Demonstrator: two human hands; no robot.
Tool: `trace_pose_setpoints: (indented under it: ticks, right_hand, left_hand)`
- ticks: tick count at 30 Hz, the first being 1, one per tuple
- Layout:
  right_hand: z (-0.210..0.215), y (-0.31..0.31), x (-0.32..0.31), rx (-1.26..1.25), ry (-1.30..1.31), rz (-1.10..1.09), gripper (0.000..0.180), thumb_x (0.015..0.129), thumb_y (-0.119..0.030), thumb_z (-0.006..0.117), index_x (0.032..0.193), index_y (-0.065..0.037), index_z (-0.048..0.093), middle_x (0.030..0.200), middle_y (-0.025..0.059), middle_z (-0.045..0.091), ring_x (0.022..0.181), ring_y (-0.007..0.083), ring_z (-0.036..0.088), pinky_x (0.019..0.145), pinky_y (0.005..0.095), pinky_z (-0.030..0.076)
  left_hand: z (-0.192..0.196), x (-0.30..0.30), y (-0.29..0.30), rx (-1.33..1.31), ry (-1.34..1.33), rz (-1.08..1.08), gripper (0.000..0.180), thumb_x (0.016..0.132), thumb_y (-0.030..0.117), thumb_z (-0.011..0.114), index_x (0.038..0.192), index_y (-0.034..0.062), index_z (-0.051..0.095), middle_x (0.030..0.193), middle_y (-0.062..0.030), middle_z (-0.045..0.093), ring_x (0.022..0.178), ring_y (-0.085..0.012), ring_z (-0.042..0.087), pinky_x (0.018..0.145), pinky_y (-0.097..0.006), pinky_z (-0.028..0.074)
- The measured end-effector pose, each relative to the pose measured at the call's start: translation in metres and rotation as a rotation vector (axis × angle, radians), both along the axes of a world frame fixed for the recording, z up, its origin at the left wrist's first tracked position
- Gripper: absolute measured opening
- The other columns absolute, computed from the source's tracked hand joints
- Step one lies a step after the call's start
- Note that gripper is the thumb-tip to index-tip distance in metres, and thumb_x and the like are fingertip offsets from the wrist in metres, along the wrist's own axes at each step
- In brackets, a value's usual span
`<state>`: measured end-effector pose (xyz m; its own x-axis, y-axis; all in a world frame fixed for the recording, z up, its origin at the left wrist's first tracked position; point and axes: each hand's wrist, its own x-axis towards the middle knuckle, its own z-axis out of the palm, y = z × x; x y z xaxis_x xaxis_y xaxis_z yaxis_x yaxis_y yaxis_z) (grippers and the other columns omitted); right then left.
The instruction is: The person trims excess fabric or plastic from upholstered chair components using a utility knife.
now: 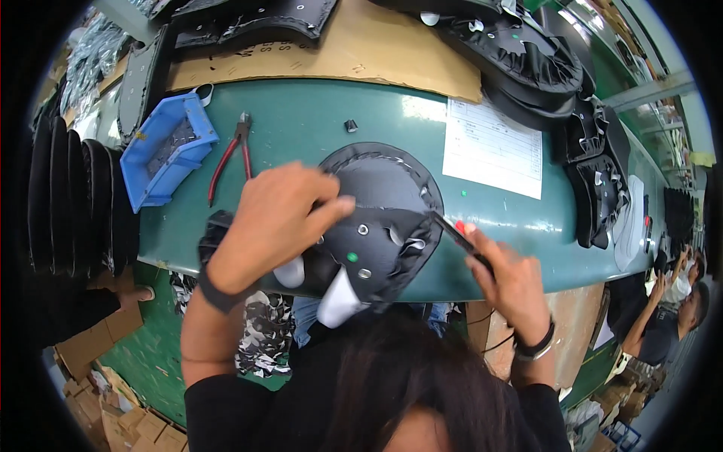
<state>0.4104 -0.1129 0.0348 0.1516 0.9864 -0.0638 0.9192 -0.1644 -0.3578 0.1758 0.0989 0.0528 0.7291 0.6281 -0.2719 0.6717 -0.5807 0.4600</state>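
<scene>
A rounded black upholstered pad lies underside up at the table's near edge. Its gathered cover is fastened along the rim, with metal-ringed holes, a green dot and a white fabric tab. My right hand is closed around a slim dark hand tool with a red part; the tool's tip meets the pad's right rim. Over the pad's left side, my left hand is smeared by motion, its fingers curled and partly hidden. Whether it holds anything does not show.
Red-handled cutting pliers and a blue bin of small dark pieces stand left on the green table. A printed sheet lies right. Black pads line the back and right; others stack at left. People work far right.
</scene>
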Motion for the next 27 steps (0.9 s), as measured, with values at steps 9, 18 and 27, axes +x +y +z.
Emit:
trace_pose_setpoints:
  ticks: [9, 18, 27]
  right_hand:
    - [0.019, 0.078, 0.021, -0.176, 0.121, 0.258, 0.049, 0.084, -0.016, 0.072, 0.13, -0.008, 0.056, 0.093, 0.018, 0.068, 0.074, 0.0395, 0.063, 0.064, 0.0422, 0.049]
    - [-0.006, 0.004, -0.015, 0.011, 0.426, -0.027, 0.053, 0.086, -0.009, 0.071, 0.135, -0.007, 0.051, 0.099, 0.0246, 0.067, 0.082, 0.0453, 0.064, 0.068, 0.0441, 0.053]
    - [0.004, 0.014, 0.005, -0.2, 0.381, 0.004, 0.052, 0.087, -0.015, 0.07, 0.135, -0.011, 0.052, 0.093, 0.0194, 0.068, 0.077, 0.0418, 0.064, 0.067, 0.0458, 0.051]
  left_hand:
    - [-0.026, 0.037, -0.012, 0.205, -0.042, -0.173, 0.018, 0.077, 0.024, 0.073, 0.079, 0.0093, 0.062, 0.079, -0.0026, 0.064, 0.087, -0.0242, 0.059, 0.08, -0.044, 0.041]
    - [-0.03, 0.052, 0.026, -0.532, -1.25, 0.157, 0.018, 0.081, 0.01, 0.071, 0.069, 0.0029, 0.06, 0.113, -0.0094, 0.055, 0.099, -0.0222, 0.059, 0.085, -0.036, 0.048]
    - [-0.036, 0.053, -0.028, 0.118, -0.306, -0.361, 0.024, 0.077, 0.024, 0.076, 0.072, 0.0056, 0.062, 0.083, -0.0103, 0.058, 0.092, -0.0305, 0.055, 0.078, -0.039, 0.044]
